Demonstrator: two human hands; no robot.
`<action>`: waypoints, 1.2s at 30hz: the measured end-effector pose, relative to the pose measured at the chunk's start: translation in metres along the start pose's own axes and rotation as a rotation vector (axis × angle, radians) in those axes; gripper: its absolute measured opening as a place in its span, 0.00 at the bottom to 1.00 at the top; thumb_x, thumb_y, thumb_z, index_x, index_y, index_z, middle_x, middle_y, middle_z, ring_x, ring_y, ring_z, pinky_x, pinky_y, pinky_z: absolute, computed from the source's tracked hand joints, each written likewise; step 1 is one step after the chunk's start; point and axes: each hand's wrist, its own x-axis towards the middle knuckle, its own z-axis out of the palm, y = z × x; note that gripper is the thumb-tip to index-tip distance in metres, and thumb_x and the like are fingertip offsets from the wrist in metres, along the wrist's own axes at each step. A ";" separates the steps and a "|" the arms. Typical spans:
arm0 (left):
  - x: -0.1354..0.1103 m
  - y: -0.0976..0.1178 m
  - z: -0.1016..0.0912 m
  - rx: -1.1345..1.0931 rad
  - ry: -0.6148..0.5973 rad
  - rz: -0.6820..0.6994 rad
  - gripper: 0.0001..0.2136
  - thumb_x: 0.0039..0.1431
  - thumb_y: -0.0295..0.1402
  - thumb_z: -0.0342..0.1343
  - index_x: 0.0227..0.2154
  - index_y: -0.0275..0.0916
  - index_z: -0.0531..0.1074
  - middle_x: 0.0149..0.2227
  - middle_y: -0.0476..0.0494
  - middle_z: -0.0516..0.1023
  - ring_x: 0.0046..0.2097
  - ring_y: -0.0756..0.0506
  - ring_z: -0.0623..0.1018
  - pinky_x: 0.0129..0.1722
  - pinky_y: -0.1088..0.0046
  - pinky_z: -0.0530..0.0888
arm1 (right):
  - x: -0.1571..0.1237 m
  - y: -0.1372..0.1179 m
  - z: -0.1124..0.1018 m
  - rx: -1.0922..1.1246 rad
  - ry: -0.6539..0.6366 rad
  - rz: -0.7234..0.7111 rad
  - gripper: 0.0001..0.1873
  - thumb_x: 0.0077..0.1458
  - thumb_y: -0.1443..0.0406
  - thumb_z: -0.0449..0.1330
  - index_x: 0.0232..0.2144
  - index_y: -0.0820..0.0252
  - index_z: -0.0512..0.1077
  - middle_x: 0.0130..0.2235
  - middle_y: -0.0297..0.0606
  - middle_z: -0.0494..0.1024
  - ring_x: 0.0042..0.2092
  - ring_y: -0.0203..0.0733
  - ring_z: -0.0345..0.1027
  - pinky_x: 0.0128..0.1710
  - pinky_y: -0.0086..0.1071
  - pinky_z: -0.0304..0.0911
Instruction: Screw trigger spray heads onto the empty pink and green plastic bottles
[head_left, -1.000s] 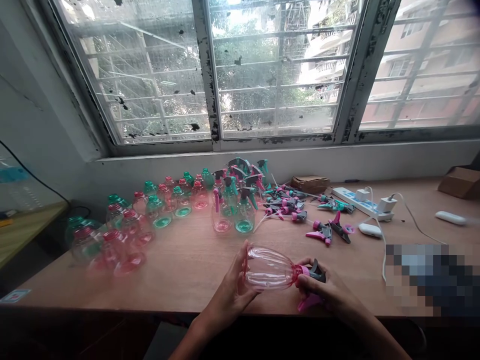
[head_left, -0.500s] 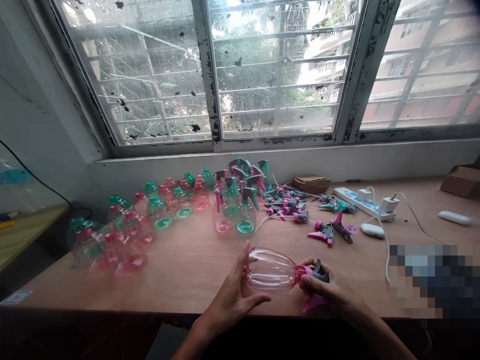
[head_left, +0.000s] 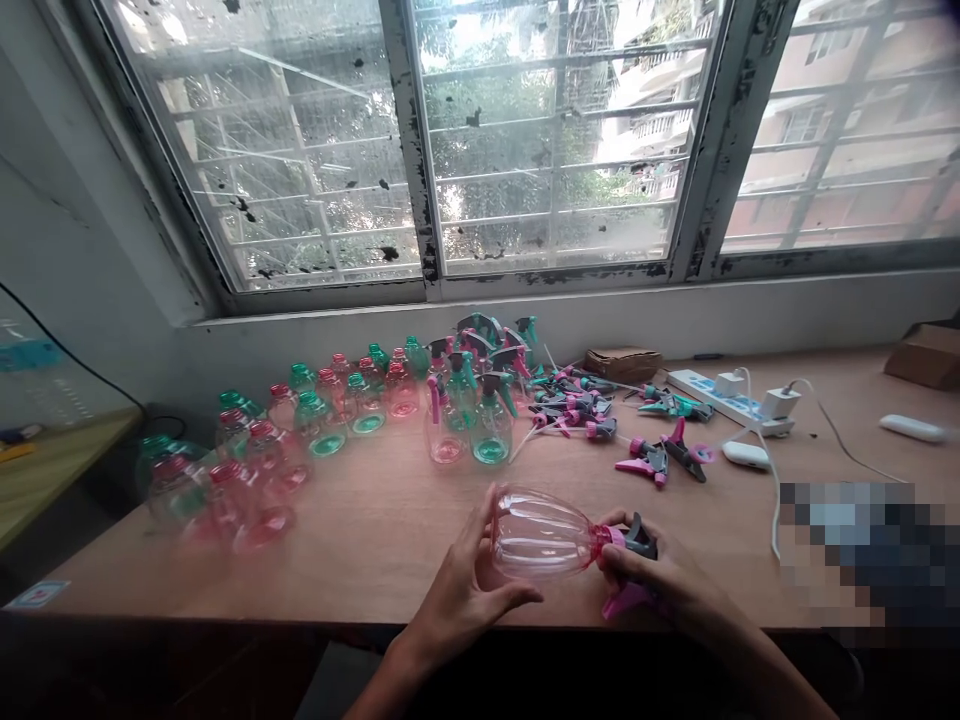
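A clear pink spray bottle [head_left: 541, 533] lies sideways in front of me, just above the table's near edge. My left hand [head_left: 469, 580] cups its base, fingers behind the bottom and thumb stretched out below the body. At the neck, my right hand [head_left: 649, 570] is closed around the pink collar and the grey and pink trigger sprayer head [head_left: 637, 540]. The sprayer's pink trigger points down under my right fingers. Part of the head is hidden by that hand.
Pink and green bottles without heads [head_left: 259, 450] stand at the left. Several bottles with sprayers [head_left: 491, 430] stand mid-table. Loose sprayer heads [head_left: 574, 405] lie to their right, two nearer ones [head_left: 667, 455] apart. A white power strip [head_left: 727, 400] with cables and a brown box [head_left: 926, 355] lie farther right.
Both hands keep their places on the spray bottle with hardly any movement. The whole view has shifted very slightly.
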 end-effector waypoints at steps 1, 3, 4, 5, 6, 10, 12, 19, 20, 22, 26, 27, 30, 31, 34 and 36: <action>0.000 0.003 0.000 -0.006 0.010 -0.011 0.51 0.52 0.37 0.74 0.73 0.50 0.49 0.73 0.36 0.58 0.70 0.31 0.64 0.68 0.52 0.66 | 0.000 0.000 0.000 -0.008 -0.001 0.001 0.27 0.49 0.49 0.74 0.41 0.60 0.72 0.23 0.34 0.81 0.25 0.43 0.72 0.28 0.35 0.68; 0.001 0.006 0.000 -0.008 0.018 -0.032 0.49 0.52 0.39 0.73 0.72 0.49 0.51 0.72 0.36 0.61 0.70 0.30 0.64 0.68 0.51 0.65 | 0.001 -0.001 0.000 -0.005 -0.001 0.000 0.27 0.49 0.49 0.74 0.41 0.60 0.72 0.23 0.34 0.81 0.25 0.43 0.72 0.28 0.35 0.68; 0.002 0.006 -0.001 -0.009 0.015 -0.037 0.49 0.52 0.40 0.73 0.72 0.50 0.52 0.72 0.37 0.61 0.70 0.30 0.64 0.68 0.51 0.64 | 0.001 -0.001 0.000 0.004 -0.001 -0.004 0.26 0.49 0.49 0.74 0.40 0.60 0.72 0.23 0.34 0.81 0.25 0.43 0.72 0.27 0.34 0.68; 0.002 0.005 -0.001 -0.014 0.004 -0.037 0.49 0.52 0.40 0.73 0.72 0.51 0.52 0.72 0.38 0.60 0.71 0.30 0.63 0.69 0.51 0.64 | 0.001 -0.001 0.000 0.016 -0.001 -0.009 0.26 0.49 0.50 0.74 0.40 0.60 0.72 0.23 0.34 0.81 0.25 0.42 0.71 0.27 0.34 0.68; 0.001 0.003 -0.002 -0.023 -0.014 -0.031 0.49 0.52 0.39 0.73 0.72 0.53 0.50 0.73 0.39 0.58 0.71 0.31 0.63 0.68 0.51 0.64 | 0.002 -0.001 0.000 0.031 0.000 -0.015 0.26 0.49 0.50 0.74 0.40 0.60 0.72 0.23 0.33 0.81 0.25 0.42 0.71 0.27 0.34 0.68; -0.001 -0.003 -0.003 0.001 -0.072 0.004 0.47 0.59 0.38 0.68 0.73 0.55 0.43 0.75 0.39 0.54 0.72 0.33 0.62 0.69 0.50 0.63 | 0.002 0.001 0.000 0.061 0.010 -0.025 0.26 0.48 0.50 0.75 0.39 0.59 0.72 0.24 0.32 0.79 0.25 0.42 0.71 0.27 0.35 0.70; -0.001 -0.003 -0.002 0.080 -0.062 0.005 0.50 0.57 0.37 0.70 0.74 0.53 0.41 0.75 0.38 0.54 0.73 0.33 0.59 0.70 0.49 0.59 | 0.001 0.002 0.000 0.023 0.013 -0.012 0.27 0.48 0.49 0.75 0.40 0.59 0.72 0.23 0.33 0.80 0.25 0.43 0.72 0.28 0.36 0.71; 0.002 -0.004 -0.001 0.279 0.006 0.005 0.49 0.55 0.38 0.71 0.73 0.50 0.47 0.74 0.38 0.55 0.74 0.31 0.54 0.73 0.48 0.51 | 0.000 0.000 0.004 0.018 0.025 -0.023 0.25 0.49 0.48 0.74 0.38 0.59 0.73 0.25 0.33 0.80 0.26 0.43 0.72 0.27 0.34 0.69; 0.001 -0.006 -0.001 0.294 0.011 0.022 0.48 0.57 0.37 0.69 0.73 0.52 0.46 0.75 0.40 0.54 0.75 0.32 0.53 0.73 0.49 0.51 | 0.000 0.000 0.004 0.031 0.028 -0.027 0.25 0.49 0.49 0.74 0.38 0.59 0.73 0.26 0.33 0.80 0.26 0.42 0.72 0.27 0.35 0.69; 0.000 -0.009 0.000 0.295 0.006 0.041 0.46 0.60 0.35 0.66 0.74 0.54 0.43 0.75 0.41 0.52 0.74 0.34 0.55 0.73 0.49 0.53 | 0.001 0.001 0.003 0.040 0.024 -0.029 0.25 0.49 0.50 0.74 0.37 0.60 0.73 0.26 0.34 0.80 0.26 0.42 0.71 0.27 0.35 0.70; -0.001 -0.009 0.000 0.269 -0.021 0.021 0.53 0.57 0.38 0.70 0.74 0.50 0.36 0.75 0.36 0.52 0.74 0.32 0.56 0.72 0.48 0.54 | 0.001 0.006 -0.001 0.009 0.006 -0.021 0.25 0.51 0.51 0.74 0.40 0.61 0.72 0.25 0.34 0.81 0.26 0.42 0.73 0.28 0.34 0.68; -0.001 -0.008 0.000 0.271 -0.024 0.016 0.55 0.55 0.39 0.71 0.74 0.49 0.36 0.75 0.35 0.52 0.74 0.32 0.55 0.72 0.48 0.53 | 0.001 0.007 -0.001 -0.001 -0.003 -0.017 0.25 0.51 0.51 0.74 0.40 0.61 0.72 0.24 0.34 0.81 0.26 0.42 0.73 0.28 0.34 0.68; 0.000 -0.006 -0.001 0.283 -0.023 0.026 0.53 0.56 0.40 0.71 0.74 0.50 0.39 0.75 0.36 0.51 0.75 0.32 0.53 0.73 0.48 0.52 | 0.001 0.009 -0.003 -0.012 -0.025 -0.009 0.25 0.50 0.51 0.74 0.41 0.61 0.72 0.24 0.33 0.81 0.25 0.42 0.74 0.27 0.34 0.69; -0.001 -0.007 -0.001 0.280 -0.020 0.042 0.51 0.57 0.39 0.69 0.74 0.51 0.40 0.76 0.38 0.50 0.75 0.32 0.53 0.73 0.48 0.52 | 0.002 0.009 -0.003 -0.012 -0.029 -0.010 0.25 0.51 0.51 0.74 0.41 0.60 0.71 0.24 0.33 0.81 0.25 0.43 0.74 0.27 0.35 0.69; -0.003 -0.010 -0.001 0.244 -0.028 0.101 0.45 0.64 0.35 0.64 0.74 0.57 0.40 0.76 0.41 0.49 0.73 0.34 0.58 0.71 0.50 0.57 | 0.002 0.008 -0.002 -0.001 -0.025 -0.017 0.24 0.52 0.51 0.73 0.41 0.60 0.71 0.24 0.34 0.82 0.25 0.42 0.74 0.27 0.35 0.70; -0.003 -0.010 -0.001 0.210 -0.043 0.111 0.46 0.64 0.35 0.64 0.73 0.58 0.38 0.75 0.41 0.52 0.70 0.36 0.65 0.70 0.52 0.60 | 0.002 0.008 -0.002 0.016 -0.015 -0.025 0.24 0.53 0.51 0.73 0.41 0.59 0.70 0.24 0.33 0.82 0.25 0.42 0.74 0.27 0.35 0.71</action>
